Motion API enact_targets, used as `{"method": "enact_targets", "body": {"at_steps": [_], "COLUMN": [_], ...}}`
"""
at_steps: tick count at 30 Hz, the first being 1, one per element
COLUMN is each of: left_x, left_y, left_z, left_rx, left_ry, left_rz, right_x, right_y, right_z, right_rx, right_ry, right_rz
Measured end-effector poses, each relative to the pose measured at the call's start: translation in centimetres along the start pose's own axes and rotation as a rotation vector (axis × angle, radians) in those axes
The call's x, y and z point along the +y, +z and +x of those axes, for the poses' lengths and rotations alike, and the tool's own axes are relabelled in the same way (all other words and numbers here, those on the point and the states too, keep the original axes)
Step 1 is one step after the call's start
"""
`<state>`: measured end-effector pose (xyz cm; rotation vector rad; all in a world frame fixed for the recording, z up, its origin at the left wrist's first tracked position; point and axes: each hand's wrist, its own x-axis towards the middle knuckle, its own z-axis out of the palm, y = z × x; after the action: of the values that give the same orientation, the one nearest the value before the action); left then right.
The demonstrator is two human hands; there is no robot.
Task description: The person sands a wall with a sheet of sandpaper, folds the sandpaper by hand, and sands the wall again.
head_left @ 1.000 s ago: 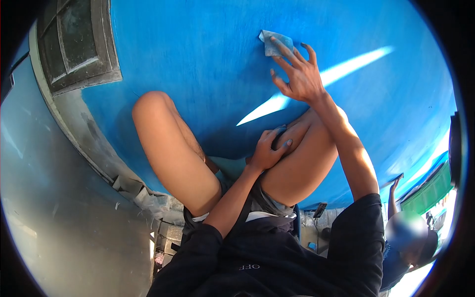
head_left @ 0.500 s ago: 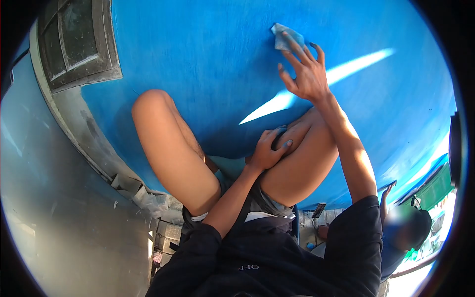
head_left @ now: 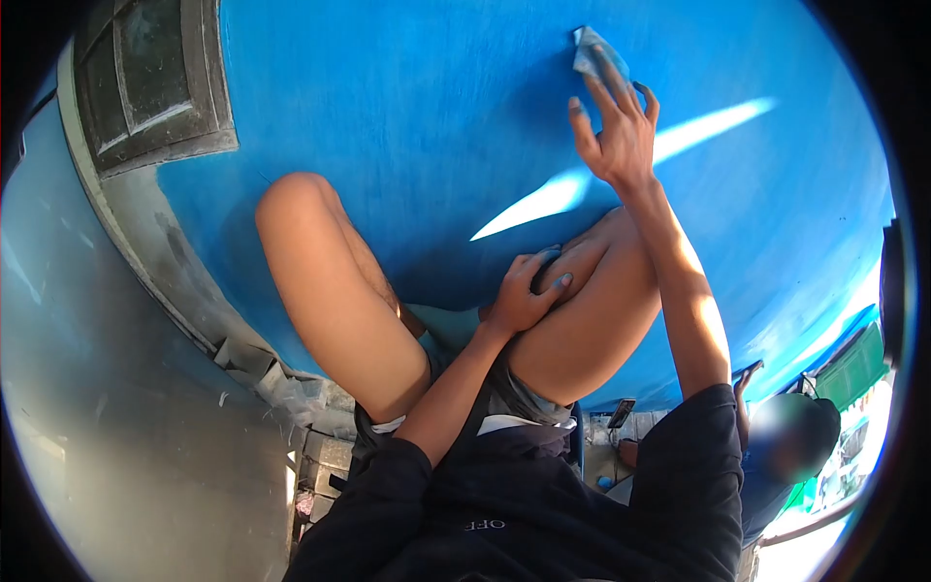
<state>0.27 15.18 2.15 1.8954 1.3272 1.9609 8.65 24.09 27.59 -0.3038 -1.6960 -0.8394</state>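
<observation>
Against the blue wall (head_left: 388, 87), my right hand (head_left: 618, 126) presses a small whitish-blue sheet (head_left: 593, 58) flat under its fingertips, near the top of the view. The fingers are spread, and the sheet's lower part is covered by them. My left hand (head_left: 529, 296) rests on the inner side of my right leg by the knee, its fingers curved around the leg and partly hidden. Bluish stains show on the fingertips of both hands.
A dark framed window (head_left: 145, 82) is at the upper left. A grey panel (head_left: 145, 388) fills the lower left, beside broken blocks (head_left: 247, 364). At the lower right another person (head_left: 776, 475) reaches to the wall near a green panel (head_left: 853, 369). A phone-like object (head_left: 622, 414) stands behind my leg.
My right hand and the sheet have slid right and upward along the wall. My left hand stays on the leg. The other person's raised hand has shifted left and lower.
</observation>
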Motion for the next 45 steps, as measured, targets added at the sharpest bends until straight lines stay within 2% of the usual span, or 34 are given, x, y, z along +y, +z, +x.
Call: {"method": "enact_targets", "body": {"at_steps": [2,4,8,12,22,25,31,34,37,45], "left_x": [0.2,0.7,0.0,0.1,0.1,0.1,0.1,-0.1,0.0,0.2], "left_y": [-0.1,-0.2,0.1,0.0,0.1,0.1,0.0,0.2,0.2,0.2], "left_z": [-0.1,-0.1,0.0,-0.1,-0.1,0.0,0.0,0.0,-0.1,-0.1], "left_rx": [-0.010,-0.013,0.007,0.010,0.025,0.021,0.015,0.023,0.022,0.031], "left_ry": [0.008,-0.044,0.003,0.008,0.015,0.018,0.005,0.028,0.002,0.012], "left_rz": [0.004,-0.005,0.007,-0.007,0.002,0.008,-0.006,0.003,-0.017,-0.016], "right_x": [-0.4,-0.4,0.5,0.1,-0.1,-0.5,-0.2,-0.6,-0.4,-0.3], "right_y": [-0.7,-0.8,-0.2,-0.4,-0.5,-0.5,-0.5,-0.8,-0.7,-0.8], "right_z": [-0.5,-0.4,-0.1,-0.5,-0.6,-0.8,-0.5,-0.6,-0.3,-0.3], "right_rx": [-0.115,-0.113,-0.021,-0.085,-0.112,-0.175,-0.108,-0.168,-0.103,-0.120], "right_ry": [-0.142,-0.129,-0.039,-0.113,-0.078,-0.197,-0.098,-0.177,-0.119,-0.125], "right_rz": [-0.014,-0.026,-0.027,0.017,-0.021,0.003,-0.017,0.011,-0.022,-0.019]}}
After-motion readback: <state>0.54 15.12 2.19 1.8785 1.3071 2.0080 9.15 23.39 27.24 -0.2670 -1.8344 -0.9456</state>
